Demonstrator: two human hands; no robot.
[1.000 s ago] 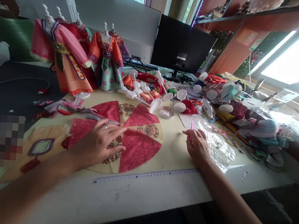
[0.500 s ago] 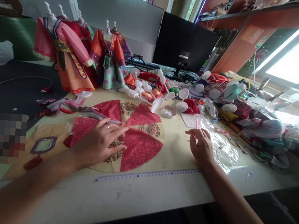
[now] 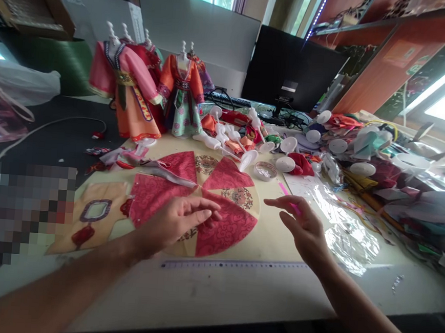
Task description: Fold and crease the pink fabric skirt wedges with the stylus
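- The left hand (image 3: 182,220) is released, with its fingers loosely stretched toward the right. It is palm down over the fan-shaped fabric (image 3: 225,231), and I cannot tell whether the fingertips touch the cloth.
- The right hand (image 3: 304,227) hangs above the table (image 3: 235,301) with its fingers spread. It pinches a thin pink stick (image 3: 283,189) that points away from the person.
- The step in hand looks like work on the fabric's red and cream panels. They lie flat near the table's front edge, just behind the ruler (image 3: 238,265).
- A next move calls for the left hand to press the cloth flat so the stick's tip can meet it exactly.
- Clear plastic film (image 3: 349,240) lies just right of the right hand, and the dressed doll stands (image 3: 136,93) are well behind.
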